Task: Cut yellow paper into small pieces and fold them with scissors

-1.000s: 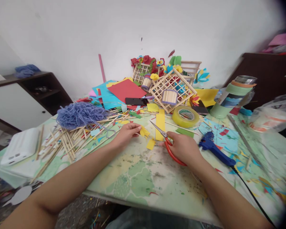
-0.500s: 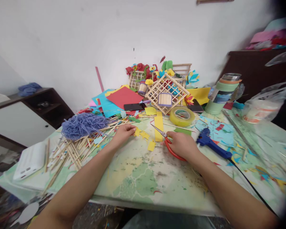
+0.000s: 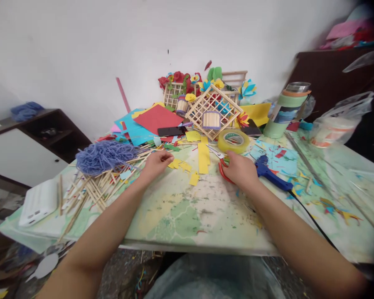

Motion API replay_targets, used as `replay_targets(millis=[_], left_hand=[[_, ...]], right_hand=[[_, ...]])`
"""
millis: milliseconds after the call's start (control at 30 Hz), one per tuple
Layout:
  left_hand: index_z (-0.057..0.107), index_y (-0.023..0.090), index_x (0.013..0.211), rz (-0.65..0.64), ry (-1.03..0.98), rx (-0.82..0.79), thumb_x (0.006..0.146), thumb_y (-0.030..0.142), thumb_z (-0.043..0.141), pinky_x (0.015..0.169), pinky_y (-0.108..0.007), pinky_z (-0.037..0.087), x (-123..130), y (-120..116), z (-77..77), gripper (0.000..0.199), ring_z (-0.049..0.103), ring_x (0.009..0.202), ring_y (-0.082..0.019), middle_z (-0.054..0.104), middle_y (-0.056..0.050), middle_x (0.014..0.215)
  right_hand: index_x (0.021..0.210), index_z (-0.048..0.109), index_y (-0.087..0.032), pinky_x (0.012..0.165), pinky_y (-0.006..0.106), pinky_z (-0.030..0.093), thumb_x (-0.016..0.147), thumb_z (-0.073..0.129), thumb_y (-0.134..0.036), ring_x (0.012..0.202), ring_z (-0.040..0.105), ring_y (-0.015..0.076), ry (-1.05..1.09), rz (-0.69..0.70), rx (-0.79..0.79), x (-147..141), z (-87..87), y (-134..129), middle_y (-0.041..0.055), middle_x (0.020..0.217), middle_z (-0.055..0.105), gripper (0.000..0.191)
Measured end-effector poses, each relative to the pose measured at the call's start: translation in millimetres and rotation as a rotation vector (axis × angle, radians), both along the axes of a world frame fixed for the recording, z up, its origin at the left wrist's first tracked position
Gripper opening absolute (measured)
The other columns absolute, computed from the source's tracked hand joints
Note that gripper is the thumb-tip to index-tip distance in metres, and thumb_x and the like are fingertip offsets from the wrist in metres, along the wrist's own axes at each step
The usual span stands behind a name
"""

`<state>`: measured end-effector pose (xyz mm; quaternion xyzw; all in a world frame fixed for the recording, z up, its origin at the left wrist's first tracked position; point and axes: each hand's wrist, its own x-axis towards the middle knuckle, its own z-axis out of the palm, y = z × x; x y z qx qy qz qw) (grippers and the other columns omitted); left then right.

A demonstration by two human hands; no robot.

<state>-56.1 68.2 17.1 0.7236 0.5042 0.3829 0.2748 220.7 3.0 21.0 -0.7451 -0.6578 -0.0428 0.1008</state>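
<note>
The right hand is closed around the red handles of a pair of steel-bladed scissors, which sit just above the table's near work area. Their long axis runs diagonally, with the blades pointing away from the person and to the person's left. The blade tips are just beside a long yellow paper strip, whose own long axis points toward the far wall. Blade opening is too small to determine.

The left hand is narrowed, with its fingers curled. It is near small yellow paper scraps; whether it holds one cannot be determined. Another yellow scrap lies between the hands, nearer the strip.

A roll of clear tape lies beyond the right hand, and a blue glue gun lies to its right. Its printed band is too small to read, and no other legible writing was found. Blue yarn sits on loose wooden sticks left of the left hand. The map-patterned table cover runs beneath all of these items.
</note>
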Motion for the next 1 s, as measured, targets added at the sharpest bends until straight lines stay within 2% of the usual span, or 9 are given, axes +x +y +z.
replay_targets(millis=[133, 233, 333, 400, 500, 600, 767, 900, 1000], left_hand=[[0.069, 0.019, 0.082, -0.264, 0.212, 0.047, 0.074, 0.031, 0.061, 0.065, -0.026, 0.039, 21, -23, -7.1, 0.018, 0.056, 0.071, -0.017, 0.066, -0.006, 0.080], [0.066, 0.018, 0.098, -0.399, 0.334, 0.100, 0.075, 0.038, 0.061, 0.076, -0.031, 0.042, 32, -35, -13.1, 0.031, 0.057, 0.085, -0.021, 0.064, -0.009, 0.093], [0.063, 0.016, 0.107, -0.451, 0.415, 0.134, 0.073, 0.041, 0.063, 0.091, -0.037, 0.039, 36, -42, -15.2, 0.042, 0.052, 0.103, -0.025, 0.059, -0.011, 0.108], [0.062, 0.016, 0.111, -0.456, 0.455, 0.145, 0.075, 0.041, 0.062, 0.094, -0.038, 0.037, 37, -46, -14.2, 0.044, 0.050, 0.107, -0.025, 0.057, -0.012, 0.113], [0.063, 0.017, 0.110, -0.518, 0.492, 0.192, 0.082, 0.035, 0.056, 0.090, -0.036, 0.039, 41, -53, -12.0, 0.034, 0.051, 0.102, -0.022, 0.058, -0.010, 0.108], [0.066, 0.018, 0.103, -0.590, 0.509, 0.240, 0.088, 0.026, 0.046, 0.085, -0.031, 0.041, 46, -58, -12.9, 0.026, 0.053, 0.096, -0.019, 0.061, -0.008, 0.101], [0.067, 0.016, 0.088, -0.551, 0.511, 0.320, 0.090, 0.025, 0.042, 0.076, -0.030, 0.043, 48, -54, -19.2, 0.026, 0.056, 0.086, -0.018, 0.064, -0.007, 0.086], [0.066, 0.017, 0.091, -0.421, 0.203, 0.463, 0.087, 0.021, 0.048, 0.079, -0.029, 0.045, 44, -52, -20.9, 0.019, 0.057, 0.088, -0.016, 0.064, -0.007, 0.091], [0.067, 0.019, 0.090, -0.400, 0.039, 0.556, 0.085, 0.018, 0.051, 0.076, -0.028, 0.046, 44, -56, -19.3, 0.017, 0.057, 0.085, -0.014, 0.062, -0.006, 0.089]], right_hand=[[0.118, 0.053, -0.016, 0.067, 0.031, 0.040, 0.083, 0.045, -0.036, 0.090, 0.061, 0.0270, 0.016, 0.009, -0.003, 3, -5.1, 4, 0.0133, 0.100, 0.066, 0.041], [0.106, 0.059, -0.015, 0.066, 0.032, 0.040, 0.081, 0.047, -0.035, 0.086, 0.060, 0.0267, 0.006, 0.010, -0.026, 4, -7.5, 5, 0.0127, 0.095, 0.066, 0.034], [0.094, 0.062, -0.014, 0.068, 0.033, 0.040, 0.081, 0.048, -0.037, 0.087, 0.058, 0.0280, -0.010, -0.007, -0.026, 4, -6.9, 5, 0.0140, 0.090, 0.065, 0.030], [0.092, 0.063, -0.012, 0.075, 0.036, 0.039, 0.081, 0.050, -0.038, 0.094, 0.054, 0.0299, -0.019, 0.009, 0.045, 3, -5.2, 4, 0.0160, 0.093, 0.063, 0.031], [0.097, 0.063, -0.012, 0.084, 0.038, 0.037, 0.080, 0.053, -0.035, 0.101, 0.049, 0.0299, 0.010, 0.150, 0.210, -2, -4.5, 2, 0.0156, 0.098, 0.062, 0.030], [0.099, 0.064, -0.015, 0.085, 0.038, 0.039, 0.079, 0.057, -0.032, 0.098, 0.050, 0.0270, 0.108, 0.392, 0.246, -13, -8.7, -2, 0.0122, 0.098, 0.062, 0.027], [0.099, 0.065, -0.015, 0.083, 0.037, 0.041, 0.080, 0.058, -0.038, 0.092, 0.052, 0.0231, 0.277, 0.701, 0.229, -33, -17.9, -11, 0.0110, 0.096, 0.062, 0.030], [0.100, 0.064, -0.015, 0.077, 0.036, 0.043, 0.077, 0.062, -0.042, 0.087, 0.052, 0.0218, 0.357, 0.838, 0.195, -39, -19.0, -15, 0.0102, 0.093, 0.062, 0.035], [0.092, 0.064, -0.016, 0.071, 0.033, 0.042, 0.082, 0.058, -0.031, 0.081, 0.052, 0.0194, 0.374, 0.894, 0.219, -39, -18.7, -15, 0.0082, 0.084, 0.062, 0.019]])
